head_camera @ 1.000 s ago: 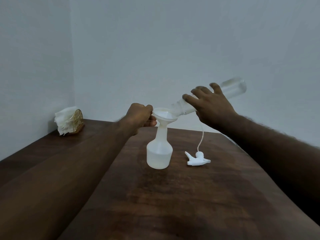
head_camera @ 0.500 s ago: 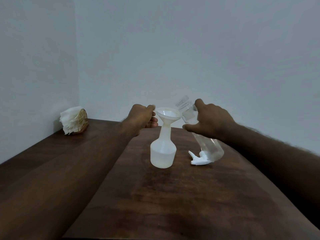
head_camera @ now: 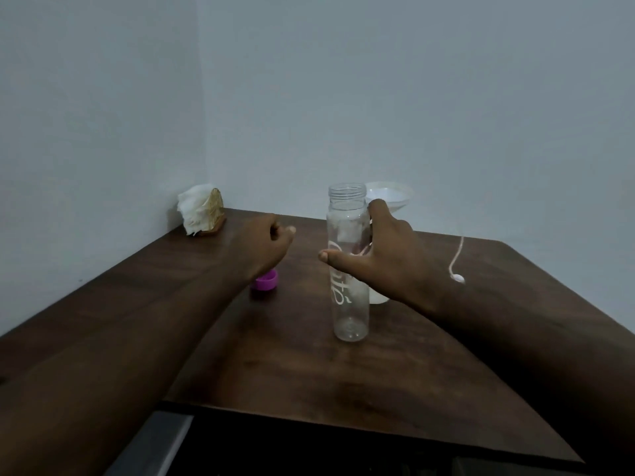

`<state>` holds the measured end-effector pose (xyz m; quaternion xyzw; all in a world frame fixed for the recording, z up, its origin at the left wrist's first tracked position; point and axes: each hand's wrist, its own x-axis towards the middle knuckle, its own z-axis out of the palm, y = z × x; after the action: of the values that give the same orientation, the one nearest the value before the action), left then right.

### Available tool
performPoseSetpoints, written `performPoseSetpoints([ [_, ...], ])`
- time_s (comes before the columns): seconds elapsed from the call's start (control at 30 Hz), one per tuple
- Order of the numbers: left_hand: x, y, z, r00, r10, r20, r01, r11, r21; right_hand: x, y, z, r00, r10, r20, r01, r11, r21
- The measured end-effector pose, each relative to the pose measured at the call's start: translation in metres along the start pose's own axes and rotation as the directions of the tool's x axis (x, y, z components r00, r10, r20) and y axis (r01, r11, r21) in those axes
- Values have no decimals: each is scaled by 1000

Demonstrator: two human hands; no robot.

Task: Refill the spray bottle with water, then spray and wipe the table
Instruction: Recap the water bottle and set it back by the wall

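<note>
Dark table (head_camera: 309,365) bears an upright clear bottle (head_camera: 348,269), right hand (head_camera: 381,259) grip spread beside it; left hand (head_camera: 271,242) loosely curled.

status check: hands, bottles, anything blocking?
Right hand open beside upright clear bottle, not gripping. Left hand loosely curled, empty. Funnel behind right hand; spray bottle mostly hidden. Pink cap on table.

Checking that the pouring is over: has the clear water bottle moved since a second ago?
Yes. The clear bottle went from tilted over the funnel to upright on the table.
</note>
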<state>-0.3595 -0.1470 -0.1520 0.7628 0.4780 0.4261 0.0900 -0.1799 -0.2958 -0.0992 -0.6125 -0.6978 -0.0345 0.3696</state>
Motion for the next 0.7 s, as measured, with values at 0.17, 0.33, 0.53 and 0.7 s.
performPoseSetpoints([
  [0.17,-31,-54,0,977,-155,144,155,988,8,11,-12,30,1000,3,-17,0,991,136],
  [0.33,-38,-65,3,949,-158,272,125,983,133,21,-13,54,997,39,-70,-22,975,222],
  [0.53,-32,-62,9,947,-137,291,74,973,218,26,-15,73,987,114,-116,-71,942,327],
  [0.7,-36,-63,14,964,-183,192,181,983,24,22,-17,83,975,158,-153,-91,923,373],
])
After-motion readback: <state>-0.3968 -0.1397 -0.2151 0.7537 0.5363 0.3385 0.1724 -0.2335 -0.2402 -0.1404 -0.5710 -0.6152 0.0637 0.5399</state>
